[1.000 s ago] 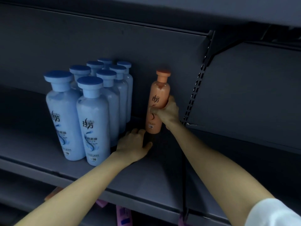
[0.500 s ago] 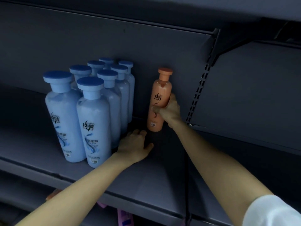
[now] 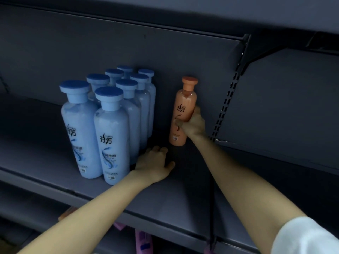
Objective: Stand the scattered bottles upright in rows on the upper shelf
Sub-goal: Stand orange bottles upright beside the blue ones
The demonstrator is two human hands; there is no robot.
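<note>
Fingers of the right hand (image 3: pixel 193 125) are wrapped round the middle of the orange bottle (image 3: pixel 185 99), which stands almost straight up at the back of the upper shelf (image 3: pixel 183 197), a little way right of the blue bottles (image 3: pixel 110 129). The left hand (image 3: pixel 154 162) lies flat on the shelf, fingers loose and holding nothing, just beside the blue bottles. If the right hand pulls away fast, the tall thin orange bottle could wobble, fall over and knock the blue bottles.

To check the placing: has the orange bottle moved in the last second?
Yes, slightly: the orange bottle slid back toward the rear wall, judged against the blue bottles.
</note>
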